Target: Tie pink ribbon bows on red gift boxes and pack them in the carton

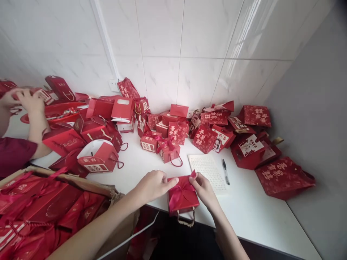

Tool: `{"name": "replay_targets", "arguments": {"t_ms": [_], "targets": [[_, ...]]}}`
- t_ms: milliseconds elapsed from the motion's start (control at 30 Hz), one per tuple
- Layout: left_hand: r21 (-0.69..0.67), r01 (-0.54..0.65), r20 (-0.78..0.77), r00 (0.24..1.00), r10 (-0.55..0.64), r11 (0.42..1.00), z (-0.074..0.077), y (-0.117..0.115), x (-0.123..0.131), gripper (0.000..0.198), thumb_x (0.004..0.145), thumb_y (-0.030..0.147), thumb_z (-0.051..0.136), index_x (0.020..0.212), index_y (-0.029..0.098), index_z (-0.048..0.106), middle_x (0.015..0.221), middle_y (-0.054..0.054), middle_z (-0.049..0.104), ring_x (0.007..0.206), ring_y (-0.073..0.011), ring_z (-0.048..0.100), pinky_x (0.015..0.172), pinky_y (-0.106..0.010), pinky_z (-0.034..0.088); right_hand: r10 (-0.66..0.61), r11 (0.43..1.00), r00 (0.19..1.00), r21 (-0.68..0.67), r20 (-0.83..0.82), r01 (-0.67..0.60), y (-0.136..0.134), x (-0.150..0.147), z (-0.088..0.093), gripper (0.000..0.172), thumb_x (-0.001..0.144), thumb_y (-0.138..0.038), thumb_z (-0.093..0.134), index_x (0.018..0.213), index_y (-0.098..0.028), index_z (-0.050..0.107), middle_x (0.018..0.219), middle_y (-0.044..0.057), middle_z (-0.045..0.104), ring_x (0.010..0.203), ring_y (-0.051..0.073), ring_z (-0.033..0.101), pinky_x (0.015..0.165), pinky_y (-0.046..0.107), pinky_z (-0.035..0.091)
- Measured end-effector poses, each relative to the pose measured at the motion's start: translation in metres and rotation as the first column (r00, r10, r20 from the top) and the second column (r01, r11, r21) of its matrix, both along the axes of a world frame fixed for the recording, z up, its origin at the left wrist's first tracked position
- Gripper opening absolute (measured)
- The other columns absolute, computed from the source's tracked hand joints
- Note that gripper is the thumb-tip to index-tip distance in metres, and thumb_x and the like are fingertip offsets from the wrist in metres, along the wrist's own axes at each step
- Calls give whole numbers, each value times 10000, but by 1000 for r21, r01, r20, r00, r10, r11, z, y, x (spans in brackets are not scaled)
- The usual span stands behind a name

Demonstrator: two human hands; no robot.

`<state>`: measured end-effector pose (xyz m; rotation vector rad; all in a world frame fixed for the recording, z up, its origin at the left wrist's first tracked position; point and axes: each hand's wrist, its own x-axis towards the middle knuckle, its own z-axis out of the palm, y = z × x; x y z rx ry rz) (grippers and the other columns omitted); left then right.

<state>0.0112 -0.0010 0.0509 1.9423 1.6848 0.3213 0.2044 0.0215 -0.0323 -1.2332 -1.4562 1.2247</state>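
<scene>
A red gift box (187,203) with a rope handle (186,222) lies at the table's front edge before me. A shiny ribbon bow (177,196) is tied across its top. My right hand (204,187) pinches a ribbon end at the box's upper right corner. At the upper left corner is my left hand (155,186), its fingers curled and its thumb stretched over the box beside the bow. Whatever lies under that thumb is hidden. Just beyond stand two small red boxes with bows (169,150).
Handwritten notebook (207,171) and black pen (225,171) lie to the right. Red boxes and bags (204,139) line the wall. A carton (114,191) full of red boxes stands at left front. Another person's hands (31,101) hold a red box at far left.
</scene>
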Motion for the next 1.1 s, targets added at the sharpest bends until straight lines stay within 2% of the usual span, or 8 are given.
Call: {"name": "replay_targets", "arguments": {"t_ms": [67,133,300,467,667,900,1000,1100], "targets": [[-190,41,-34,998,-48,981,-2,-1,-1,533,753,640,392,462,193,408,418,2,486,424,-145,467,481,-258,303,-15,1000,1000,9,13,15,-1,-1,0,388,761,-549,514,619,-207,400,582,-40,434,560,124,412,554,255,339],[-268,83,-9,996,-89,960,-8,0,-3,509,723,626,445,460,190,434,435,1,524,427,-144,480,477,-255,294,-18,1000,1000,17,3,18,-3,-1,0,374,774,-537,509,629,-207,407,589,-41,440,562,123,417,560,255,345],[-352,186,137,980,-146,917,-22,11,-12,418,710,533,511,501,171,515,493,7,529,477,-128,479,483,-237,294,-36,999,999,26,-30,37,-9,-1,-1,344,792,-517,511,674,-198,457,650,-22,509,607,132,464,590,263,376],[-346,243,225,959,-172,906,-28,21,-20,419,708,538,528,540,154,522,459,41,407,436,-86,336,449,-227,246,-89,996,992,15,-87,90,-8,1,-3,346,777,-527,535,695,-197,467,648,-19,537,617,141,522,604,276,428],[-402,293,229,949,-215,867,-28,23,-33,417,701,542,536,549,164,449,466,65,314,438,-71,251,439,-216,198,-381,924,903,-96,-198,369,3,36,-10,377,703,-543,603,762,-197,467,714,-1,599,609,142,603,574,296,524],[-422,337,312,926,-214,842,-5,26,-49,350,735,477,531,588,160,514,556,31,458,500,-88,385,506,-203,310,-562,827,807,-103,-183,553,1,94,2,372,629,-493,692,730,-178,522,600,-1,626,534,132,610,565,293,565],[-373,244,422,904,-70,895,14,26,-64,265,737,406,538,685,157,612,686,-12,573,598,-124,510,580,-223,387,-568,820,790,-79,-228,567,2,100,12,378,608,-492,712,719,-171,545,604,0,628,529,124,603,565,292,567],[-235,118,579,814,42,965,32,26,-80,211,706,328,555,738,159,677,898,-64,638,817,-193,580,735,-280,436,-556,817,773,-27,-305,577,9,100,23,355,607,-463,726,695,-181,528,583,-28,593,531,106,587,552,262,549]]}}
